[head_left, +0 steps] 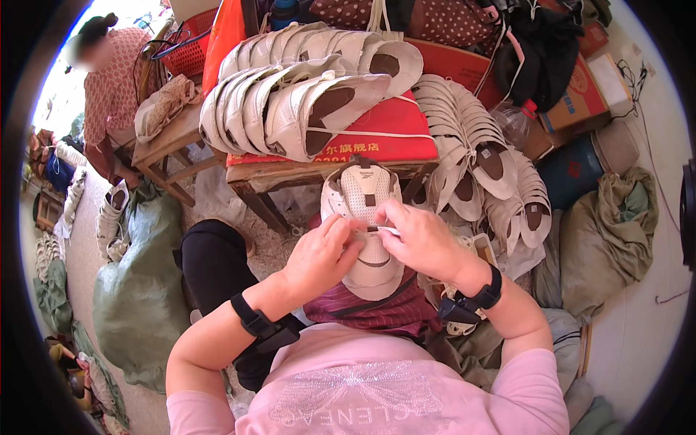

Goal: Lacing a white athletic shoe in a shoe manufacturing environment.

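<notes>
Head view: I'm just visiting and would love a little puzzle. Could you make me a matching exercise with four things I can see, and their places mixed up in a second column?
Things
1. Pale shoe
2. Red covering
3. Bulging green sack
4. Black wristbands

Places
A. Strapped on near both of the person's hands
B. Under stacked light shoes, on a wooden stool
C. To the left of the dark trouser leg
D. At the left hand and right hand, above the lap

Pairs: 1-D, 2-B, 3-C, 4-A
</notes>
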Demonstrator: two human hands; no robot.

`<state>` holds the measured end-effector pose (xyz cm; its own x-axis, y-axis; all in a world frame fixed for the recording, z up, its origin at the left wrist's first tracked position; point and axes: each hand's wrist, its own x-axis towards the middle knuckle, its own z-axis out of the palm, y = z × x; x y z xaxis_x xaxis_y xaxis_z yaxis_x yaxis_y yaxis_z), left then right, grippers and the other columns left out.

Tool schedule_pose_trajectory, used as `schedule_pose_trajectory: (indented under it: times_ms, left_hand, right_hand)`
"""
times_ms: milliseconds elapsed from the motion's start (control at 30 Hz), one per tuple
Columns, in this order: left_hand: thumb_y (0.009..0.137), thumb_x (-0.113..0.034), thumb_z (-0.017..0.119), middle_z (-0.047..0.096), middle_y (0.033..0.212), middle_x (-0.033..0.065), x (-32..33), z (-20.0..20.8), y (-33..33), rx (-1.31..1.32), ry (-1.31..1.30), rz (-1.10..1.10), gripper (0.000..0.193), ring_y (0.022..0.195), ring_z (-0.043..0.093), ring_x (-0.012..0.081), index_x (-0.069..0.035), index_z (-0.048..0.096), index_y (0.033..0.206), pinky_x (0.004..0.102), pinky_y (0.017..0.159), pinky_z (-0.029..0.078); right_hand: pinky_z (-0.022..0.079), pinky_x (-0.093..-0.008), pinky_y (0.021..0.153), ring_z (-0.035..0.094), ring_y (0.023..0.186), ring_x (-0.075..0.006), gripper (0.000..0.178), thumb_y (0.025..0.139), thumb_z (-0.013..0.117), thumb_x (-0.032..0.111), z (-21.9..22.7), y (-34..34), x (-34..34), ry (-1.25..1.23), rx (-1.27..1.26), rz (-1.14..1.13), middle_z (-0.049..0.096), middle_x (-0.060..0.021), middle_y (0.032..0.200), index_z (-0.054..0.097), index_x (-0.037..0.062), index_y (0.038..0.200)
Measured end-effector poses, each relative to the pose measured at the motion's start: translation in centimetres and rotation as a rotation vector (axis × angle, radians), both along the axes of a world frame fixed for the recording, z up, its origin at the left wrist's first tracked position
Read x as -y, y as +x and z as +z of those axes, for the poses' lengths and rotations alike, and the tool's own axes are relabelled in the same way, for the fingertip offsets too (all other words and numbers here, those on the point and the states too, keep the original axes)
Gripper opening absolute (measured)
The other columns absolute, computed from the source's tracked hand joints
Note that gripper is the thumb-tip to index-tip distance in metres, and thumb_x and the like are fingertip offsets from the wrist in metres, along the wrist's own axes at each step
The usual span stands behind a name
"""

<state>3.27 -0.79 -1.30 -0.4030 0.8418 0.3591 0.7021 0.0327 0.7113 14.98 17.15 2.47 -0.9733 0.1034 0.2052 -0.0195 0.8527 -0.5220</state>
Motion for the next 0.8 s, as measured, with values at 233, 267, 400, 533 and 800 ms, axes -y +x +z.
schedule_pose_trajectory:
  times_ms: [233,267,400,533,800]
  left_hand:
    - [0.086,-0.009,0.069,0.055,0.086,0.0099,-0.9,0.3,0.5,0.047,-0.019,0.117,0.014,0.068,0.058,0.0240,-0.005,0.066,0.100,0.0348,0.062,0.049]
    - [0.086,-0.009,0.069,0.055,0.086,0.0099,-1.0,0.2,0.5,0.045,-0.020,0.117,0.014,0.068,0.058,0.0240,-0.005,0.066,0.100,0.0348,0.062,0.049]
    - [0.086,-0.009,0.070,0.055,0.085,0.0092,-1.1,0.0,0.5,0.034,-0.016,0.127,0.013,0.067,0.058,0.0245,-0.005,0.065,0.098,0.0347,0.062,0.049]
    - [0.084,-0.010,0.071,0.056,0.085,0.0093,-1.2,0.1,0.4,-0.163,0.067,0.127,0.014,0.069,0.060,0.0277,-0.007,0.065,0.096,0.0371,0.063,0.050]
    - [0.083,-0.008,0.064,0.053,0.087,0.0111,0.3,1.1,-2.0,-0.565,-0.015,0.043,0.008,0.073,0.058,0.0305,-0.007,0.061,0.091,0.0402,0.066,0.050]
  right_hand:
    - [0.051,-0.0440,0.070,0.065,0.081,-0.0357,0.013,0.088,0.063,0.015,-1.3,-0.1,-0.4,-0.155,0.004,-0.038,0.065,-0.0152,0.088,0.060,0.0043,0.094]
    - [0.051,-0.0428,0.069,0.065,0.080,-0.0351,0.013,0.088,0.064,0.017,-1.5,-0.1,-0.5,-0.258,-0.025,-0.068,0.065,-0.0153,0.088,0.062,0.0048,0.093]
    - [0.052,-0.0399,0.069,0.065,0.078,-0.0337,0.015,0.090,0.064,0.019,-0.4,-0.1,0.2,-0.254,-0.004,-0.060,0.066,-0.0161,0.087,0.066,0.0048,0.095]
    - [0.052,-0.0384,0.069,0.066,0.079,-0.0331,0.017,0.091,0.063,0.018,-0.9,-0.5,-0.6,-0.346,0.073,-0.035,0.067,-0.0172,0.088,0.067,0.0027,0.095]
    - [0.048,-0.0287,0.065,0.058,0.071,-0.0097,0.017,0.093,0.065,0.013,0.7,0.6,-0.3,-0.518,0.151,-0.021,0.062,-0.0043,0.078,0.062,0.0011,0.104]
